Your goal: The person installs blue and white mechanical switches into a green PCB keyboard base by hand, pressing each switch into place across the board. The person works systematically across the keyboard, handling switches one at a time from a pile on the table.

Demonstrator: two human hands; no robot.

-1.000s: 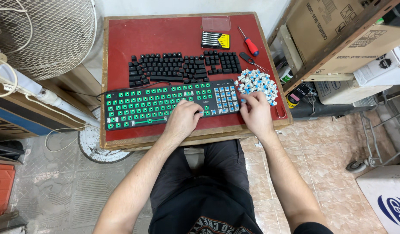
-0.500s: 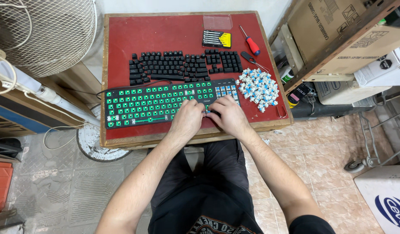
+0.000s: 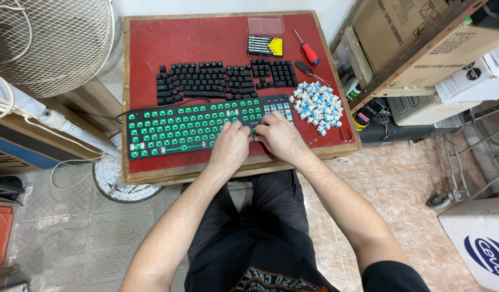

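The head camera looks down on a keyboard [image 3: 195, 128] without its caps, showing green switch plates, lying near the front edge of the red surface [image 3: 146, 48]. Both hands rest on its right part, close together. The left hand [image 3: 230, 146] has its fingers bent down on the board; the right hand [image 3: 279, 138] does the same just beside it. Whether either grip pinches something small, I cannot tell. Behind the keyboard lie rows of black keycaps [image 3: 222, 80]. To the right is a heap of blue-and-white switches [image 3: 317, 105]. Farther back are a yellow tool set [image 3: 264, 45] and a red screwdriver [image 3: 307, 50].
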